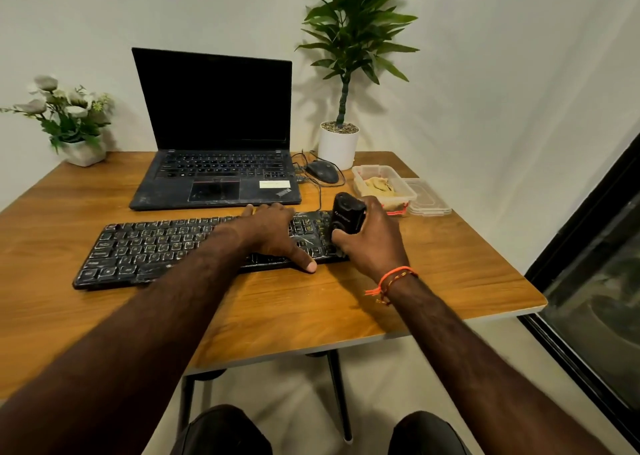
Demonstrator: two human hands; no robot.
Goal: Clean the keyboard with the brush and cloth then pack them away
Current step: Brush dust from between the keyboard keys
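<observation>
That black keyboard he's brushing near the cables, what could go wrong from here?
1. The right hand grips a chunky black brush at the dusty black keyboard's right end; hard strokes might pop a keycap.
2. Dust could be swept toward the open black laptop just behind.
3. The black mouse cable runs right by the brush and might snag, tugging the black mouse.

The left hand [277, 233] and right hand [372, 240] cover the keyboard [156, 246] keys at its 3 o'clock end, the brush [348, 214] bristles hide behind fingers, and the laptop [214, 136] sticker words look too small.
</observation>
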